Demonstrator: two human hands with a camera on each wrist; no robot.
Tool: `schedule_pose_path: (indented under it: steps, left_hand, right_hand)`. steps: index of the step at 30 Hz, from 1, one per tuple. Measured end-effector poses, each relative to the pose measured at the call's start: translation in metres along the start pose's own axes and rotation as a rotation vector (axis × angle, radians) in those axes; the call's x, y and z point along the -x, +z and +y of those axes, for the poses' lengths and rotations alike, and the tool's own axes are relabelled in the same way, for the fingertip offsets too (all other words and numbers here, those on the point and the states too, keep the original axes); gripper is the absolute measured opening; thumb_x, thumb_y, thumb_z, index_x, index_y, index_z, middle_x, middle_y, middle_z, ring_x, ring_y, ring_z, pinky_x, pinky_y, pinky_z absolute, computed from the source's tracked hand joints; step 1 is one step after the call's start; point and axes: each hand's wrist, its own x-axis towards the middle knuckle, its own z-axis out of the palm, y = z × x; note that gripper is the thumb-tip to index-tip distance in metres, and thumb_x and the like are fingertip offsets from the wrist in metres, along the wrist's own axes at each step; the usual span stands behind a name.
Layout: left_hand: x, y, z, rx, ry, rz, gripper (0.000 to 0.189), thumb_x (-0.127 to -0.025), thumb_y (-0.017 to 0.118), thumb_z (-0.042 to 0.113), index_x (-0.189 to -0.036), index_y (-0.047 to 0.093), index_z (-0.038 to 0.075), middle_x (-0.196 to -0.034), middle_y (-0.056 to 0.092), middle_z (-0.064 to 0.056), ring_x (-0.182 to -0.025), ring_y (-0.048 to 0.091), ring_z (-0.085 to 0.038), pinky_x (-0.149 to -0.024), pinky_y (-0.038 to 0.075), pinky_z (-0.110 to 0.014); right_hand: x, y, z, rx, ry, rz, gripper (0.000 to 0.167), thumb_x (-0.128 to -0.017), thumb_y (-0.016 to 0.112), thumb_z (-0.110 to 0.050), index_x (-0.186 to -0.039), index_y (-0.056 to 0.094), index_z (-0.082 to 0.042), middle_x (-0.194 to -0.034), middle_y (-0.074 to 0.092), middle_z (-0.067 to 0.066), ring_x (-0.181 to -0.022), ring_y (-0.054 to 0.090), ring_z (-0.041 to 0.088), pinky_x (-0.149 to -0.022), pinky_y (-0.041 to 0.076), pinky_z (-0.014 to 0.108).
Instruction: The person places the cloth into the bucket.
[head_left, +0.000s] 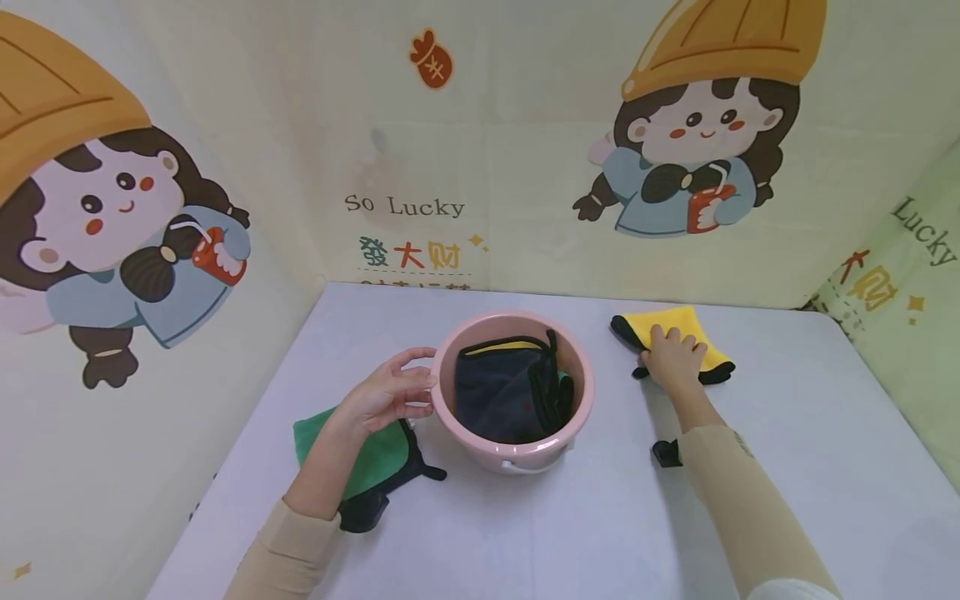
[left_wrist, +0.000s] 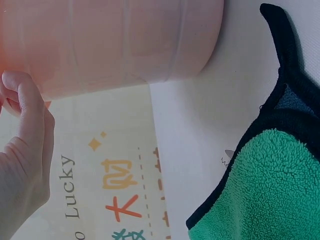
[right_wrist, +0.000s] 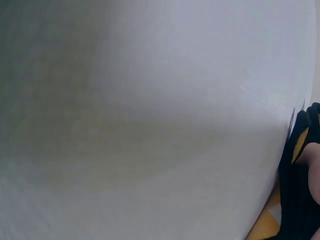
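Note:
A pink bucket [head_left: 517,457] stands mid-table holding folded dark cloth [head_left: 498,387] with a bit of yellow and green showing. At its left rim my left hand [head_left: 386,390] holds on with bent fingers; in the left wrist view the fingertips meet the rim end of the bucket wall [left_wrist: 125,45]. Below that wrist lies a green cloth [head_left: 382,462] with dark edging and a loop, partly hidden by the forearm. To the right, my right hand [head_left: 675,358] grips a yellow cloth [head_left: 667,319] with black edging, fingers bent over it. Only its dark edge [right_wrist: 295,200] and a fingertip show in the right wrist view.
The white table [head_left: 600,533] meets a printed cloth backdrop [head_left: 525,150] at its back edge and along both sides. The bucket's white handle [head_left: 528,471] hangs down in front. Small black pieces [head_left: 666,453] show at both forearms.

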Motion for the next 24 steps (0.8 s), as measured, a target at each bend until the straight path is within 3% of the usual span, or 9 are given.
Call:
schedule_pose_path:
  steps: [8, 17, 24]
  left_hand:
    - [-0.002, 0.0, -0.001, 0.006, 0.002, -0.007, 0.055, -0.086, 0.061, 0.012, -0.135, 0.035, 0.014, -0.108, 0.059, -0.011, -0.074, 0.063, -0.02, -0.071, 0.054, -0.035]
    - [-0.002, -0.001, -0.002, 0.043, 0.019, -0.043, 0.055, -0.086, 0.061, 0.008, -0.134, 0.034, 0.012, -0.1, 0.061, -0.008, -0.07, 0.063, -0.018, -0.065, 0.055, -0.032]
    - [-0.002, -0.001, -0.001, 0.039, 0.016, -0.044, 0.054, -0.086, 0.059, 0.007, -0.134, 0.034, 0.012, -0.101, 0.06, -0.008, -0.07, 0.063, -0.018, -0.065, 0.055, -0.032]
  right_hand:
    - [0.005, -0.008, 0.003, -0.029, -0.013, 0.091, 0.036, -0.09, 0.053, -0.015, -0.118, 0.035, 0.0, -0.105, 0.037, 0.033, -0.096, 0.036, 0.056, -0.085, 0.018, 0.071]
    - [0.017, -0.036, -0.001, -0.006, -0.124, 0.339, 0.03, -0.088, 0.056, -0.012, -0.11, 0.038, -0.003, -0.096, 0.037, 0.028, -0.084, 0.039, 0.048, -0.076, 0.023, 0.062]
    - [0.031, -0.065, -0.031, -0.024, -0.22, 0.525, 0.028, -0.084, 0.061, -0.008, -0.106, 0.043, -0.004, -0.094, 0.039, 0.024, -0.083, 0.041, 0.044, -0.078, 0.025, 0.059]
